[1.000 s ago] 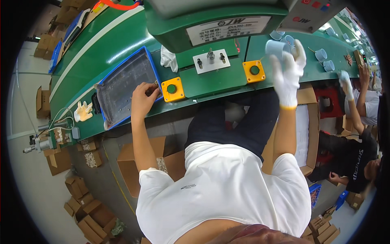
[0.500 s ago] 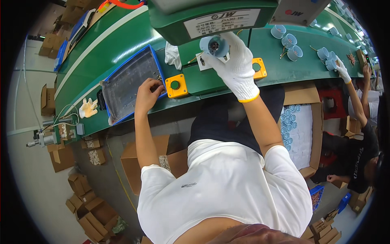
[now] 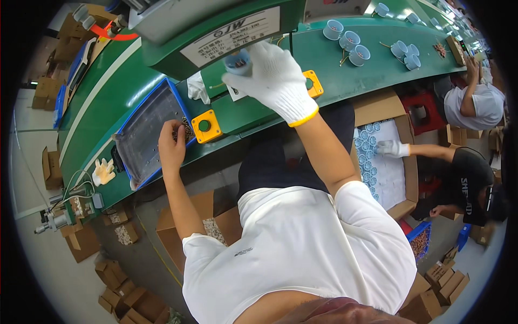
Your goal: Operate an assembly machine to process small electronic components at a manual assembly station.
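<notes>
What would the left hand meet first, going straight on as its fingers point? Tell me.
Likely the small parts in the blue-rimmed tray; depth is unclear, so the left hand may already touch them.

The head-worn fisheye looks steeply down from close above the white shirt (image 3: 291,237), with the green surface (image 3: 377,78) farther ahead across the upper part and edges bowing toward the rim.

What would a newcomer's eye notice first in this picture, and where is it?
Probably the gloved right hand, holding a blue cup at the green press, top centre. Next might come the bare left hand at the right side of the blue-rimmed tray. To the right, an open carton holding more cups also stands out.
</notes>
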Demonstrator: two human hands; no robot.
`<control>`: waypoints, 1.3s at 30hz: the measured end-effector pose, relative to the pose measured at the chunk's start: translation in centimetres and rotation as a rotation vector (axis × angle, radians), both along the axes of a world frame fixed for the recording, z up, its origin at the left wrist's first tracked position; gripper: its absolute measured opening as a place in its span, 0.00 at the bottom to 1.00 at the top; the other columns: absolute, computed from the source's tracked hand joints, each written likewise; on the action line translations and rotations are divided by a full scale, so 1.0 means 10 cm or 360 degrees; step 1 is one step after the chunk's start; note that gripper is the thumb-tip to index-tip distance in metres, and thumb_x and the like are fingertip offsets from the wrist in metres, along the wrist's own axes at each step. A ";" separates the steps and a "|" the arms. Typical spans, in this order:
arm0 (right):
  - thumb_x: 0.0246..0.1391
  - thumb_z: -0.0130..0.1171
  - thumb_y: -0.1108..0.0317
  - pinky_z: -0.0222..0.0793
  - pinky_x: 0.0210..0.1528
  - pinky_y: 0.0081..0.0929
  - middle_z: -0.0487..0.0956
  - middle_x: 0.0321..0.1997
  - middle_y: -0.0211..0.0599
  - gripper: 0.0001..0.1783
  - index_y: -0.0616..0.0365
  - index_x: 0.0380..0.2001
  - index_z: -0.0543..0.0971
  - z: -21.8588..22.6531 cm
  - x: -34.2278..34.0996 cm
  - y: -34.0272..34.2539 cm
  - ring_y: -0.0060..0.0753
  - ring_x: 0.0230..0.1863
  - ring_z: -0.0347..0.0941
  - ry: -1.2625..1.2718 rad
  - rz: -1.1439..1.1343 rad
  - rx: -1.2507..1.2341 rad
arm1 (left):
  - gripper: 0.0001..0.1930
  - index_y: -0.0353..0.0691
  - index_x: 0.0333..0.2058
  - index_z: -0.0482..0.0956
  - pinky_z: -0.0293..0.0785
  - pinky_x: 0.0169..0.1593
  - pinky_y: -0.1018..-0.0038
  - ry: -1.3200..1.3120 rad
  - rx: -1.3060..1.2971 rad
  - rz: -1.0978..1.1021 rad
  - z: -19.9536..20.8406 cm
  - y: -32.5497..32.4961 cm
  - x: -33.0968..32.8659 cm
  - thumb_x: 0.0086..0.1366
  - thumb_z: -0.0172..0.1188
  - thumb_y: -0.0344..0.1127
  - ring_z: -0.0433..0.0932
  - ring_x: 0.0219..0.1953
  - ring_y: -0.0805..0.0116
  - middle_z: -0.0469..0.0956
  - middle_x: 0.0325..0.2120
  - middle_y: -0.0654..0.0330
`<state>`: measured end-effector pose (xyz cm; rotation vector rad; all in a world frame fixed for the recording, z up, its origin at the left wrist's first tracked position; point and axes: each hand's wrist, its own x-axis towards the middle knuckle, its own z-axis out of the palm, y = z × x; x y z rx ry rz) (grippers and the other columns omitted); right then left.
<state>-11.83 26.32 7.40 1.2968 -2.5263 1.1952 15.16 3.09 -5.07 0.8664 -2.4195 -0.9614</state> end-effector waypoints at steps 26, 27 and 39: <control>0.72 0.59 0.64 0.79 0.57 0.41 0.88 0.48 0.45 0.12 0.61 0.46 0.86 -1.49 -0.58 0.94 0.49 0.51 0.84 0.0349 -0.0002 -0.0891 | 0.14 0.34 0.40 0.77 0.73 0.43 0.70 0.0741 -0.0274 -0.0085 -0.10 0.72 -0.50 0.86 0.51 0.37 0.75 0.34 0.68 0.79 0.34 0.58; 0.73 0.59 0.64 0.79 0.57 0.41 0.88 0.48 0.45 0.12 0.61 0.46 0.86 -1.50 -0.57 0.93 0.49 0.51 0.85 0.0358 0.0004 -0.0902 | 0.14 0.34 0.40 0.77 0.73 0.43 0.70 0.0743 -0.0279 -0.0091 -0.08 0.73 -0.52 0.86 0.51 0.37 0.75 0.34 0.68 0.79 0.34 0.58; 0.70 0.63 0.66 0.79 0.56 0.42 0.89 0.46 0.44 0.10 0.59 0.45 0.87 -1.53 -0.58 0.94 0.50 0.50 0.85 0.0237 0.0015 -0.1006 | 0.05 0.32 0.42 0.86 0.81 0.50 0.65 0.0855 -0.0366 -0.0146 0.24 0.83 -0.74 0.70 0.70 0.23 0.86 0.42 0.56 0.88 0.41 0.52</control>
